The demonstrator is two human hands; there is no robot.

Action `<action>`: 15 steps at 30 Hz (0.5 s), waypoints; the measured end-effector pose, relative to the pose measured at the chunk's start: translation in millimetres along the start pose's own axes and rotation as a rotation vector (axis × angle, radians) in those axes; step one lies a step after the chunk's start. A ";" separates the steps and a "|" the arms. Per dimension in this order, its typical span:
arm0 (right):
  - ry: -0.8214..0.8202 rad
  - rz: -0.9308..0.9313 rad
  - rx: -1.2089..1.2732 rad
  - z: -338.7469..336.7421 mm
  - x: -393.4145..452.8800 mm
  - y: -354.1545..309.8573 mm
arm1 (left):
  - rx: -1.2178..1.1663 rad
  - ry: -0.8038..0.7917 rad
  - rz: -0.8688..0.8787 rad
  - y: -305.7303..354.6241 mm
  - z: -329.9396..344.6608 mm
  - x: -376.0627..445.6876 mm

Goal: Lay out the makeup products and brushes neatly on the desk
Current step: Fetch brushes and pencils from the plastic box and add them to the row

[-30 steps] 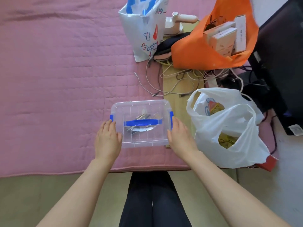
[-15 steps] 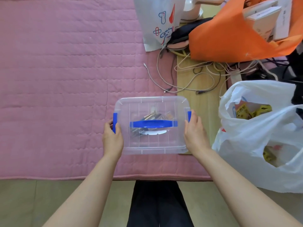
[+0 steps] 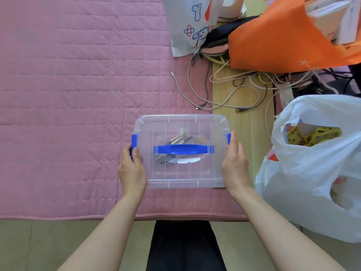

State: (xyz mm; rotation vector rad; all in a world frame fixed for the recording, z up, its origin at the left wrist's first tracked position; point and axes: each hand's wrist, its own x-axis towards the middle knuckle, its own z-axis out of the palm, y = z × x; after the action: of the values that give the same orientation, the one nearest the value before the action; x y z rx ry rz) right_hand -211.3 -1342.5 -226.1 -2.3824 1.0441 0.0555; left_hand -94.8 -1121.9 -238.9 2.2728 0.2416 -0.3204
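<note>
From nine o'clock across most of the frame we see a pink quilted mat [image 3: 68, 85], soft, stitched in rectangular panels, its near hem running along a pale floor. Our left hand [image 3: 131, 169] grips the left end of a clear plastic box [image 3: 181, 178], thumb over the blue side latch [image 3: 134, 142], fingers wrapped around the wall. The box sits near centre, at the mat's right edge, rectangular with rounded corners and a ribbed lid still on, a blue handle [image 3: 183, 149] lying flat across it. Through the lid we make out metallic brush handles [image 3: 178, 138] and other small pieces, too blurred to name. Our right hand [image 3: 235, 165] presses flat against the box's right end beside the other latch [image 3: 228, 138]. At twelve o'clock, a white printed bag [image 3: 187, 26]; at one o'clock, tangled cables [image 3: 234, 89] and an orange fabric bag [image 3: 283, 36] holding white cartons. At three o'clock, a crinkled white plastic bag [image 3: 312, 173] with yellow packets [image 3: 312, 134] inside.
</note>
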 end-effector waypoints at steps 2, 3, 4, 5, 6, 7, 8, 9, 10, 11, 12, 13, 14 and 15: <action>0.013 0.006 -0.006 1.0 -0.3 0.3 | 0.002 0.005 0.000 -0.4 0.3 -0.6; 0.019 0.006 -0.009 1.4 -0.7 0.8 | 0.006 0.008 0.005 -0.6 0.7 -0.4; 0.022 0.000 -0.012 1.5 -1.0 1.2 | 0.011 0.012 0.007 -0.2 0.7 -0.3; 0.021 -0.008 -0.012 1.6 -1.4 1.8 | 0.012 0.016 -0.001 0.4 0.6 -0.1; 0.019 -0.014 -0.012 1.2 -2.3 2.2 | 0.009 0.021 -0.021 1.0 0.5 0.3; 0.019 -0.019 -0.010 0.5 -2.9 2.3 | 0.003 0.025 -0.049 2.2 0.1 0.9; 0.021 -0.023 -0.012 -0.3 -3.4 3.0 | 0.000 0.027 -0.072 3.1 -0.6 1.5; 0.021 -0.028 -0.015 -1.4 -3.7 3.9 | 0.000 0.027 -0.081 4.5 -1.1 1.5; 0.019 -0.033 -0.013 -2.5 -3.4 4.0 | 0.000 0.026 -0.085 6.1 -1.8 1.2; 0.012 -0.037 -0.012 -3.0 -2.9 4.0 | -0.004 0.024 -0.094 7.9 -2.3 1.0; 0.006 -0.039 -0.010 -3.4 -2.5 3.8 | -0.012 0.023 -0.103 9.3 -2.5 0.8; 0.002 -0.040 -0.004 -3.1 -1.6 4.4 | -0.022 0.026 -0.113 10.5 -2.4 1.1; -0.003 -0.043 0.006 -2.9 -0.8 5.1 | -0.033 0.028 -0.124 11.7 -2.4 1.4; -0.013 -0.028 0.026 -3.1 0.3 6.2 | -0.045 0.027 -0.135 12.1 -2.5 2.0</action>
State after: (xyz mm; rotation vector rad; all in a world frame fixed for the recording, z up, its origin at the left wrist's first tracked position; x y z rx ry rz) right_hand -215.9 -1347.6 -226.4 -2.3692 0.9995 0.0466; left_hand -89.2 -1127.8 -229.4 2.2220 0.4131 -0.3506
